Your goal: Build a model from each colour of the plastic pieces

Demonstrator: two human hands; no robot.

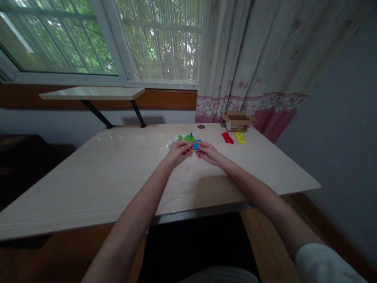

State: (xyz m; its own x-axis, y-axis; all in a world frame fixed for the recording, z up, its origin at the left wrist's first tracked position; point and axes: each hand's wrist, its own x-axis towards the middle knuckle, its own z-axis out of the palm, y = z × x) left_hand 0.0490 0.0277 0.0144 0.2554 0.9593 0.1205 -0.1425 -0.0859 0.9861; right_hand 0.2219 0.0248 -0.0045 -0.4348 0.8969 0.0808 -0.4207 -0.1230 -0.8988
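Observation:
Both of my hands meet above the middle of the table. Between their fingertips is a small flat blue plastic piece (195,146). The fingers of my left hand (177,152) are closed at its left edge, and a reddish-orange bit (189,150) shows just below them. My right hand (209,153) pinches the blue piece from the right. Just behind the hands lies a small heap of green plastic parts (189,138), with white parts (171,142) at its left and more blue among them. The fingers partly hide this heap, and the exact shapes are too small to tell.
On the pale wooden table (123,173), a red plastic piece (227,138) and a yellow plastic piece (240,138) lie at the right. Behind them stands an open cardboard box (238,122). A raised shelf (94,93) on black legs stands at the back left. A curtain (235,59) hangs behind.

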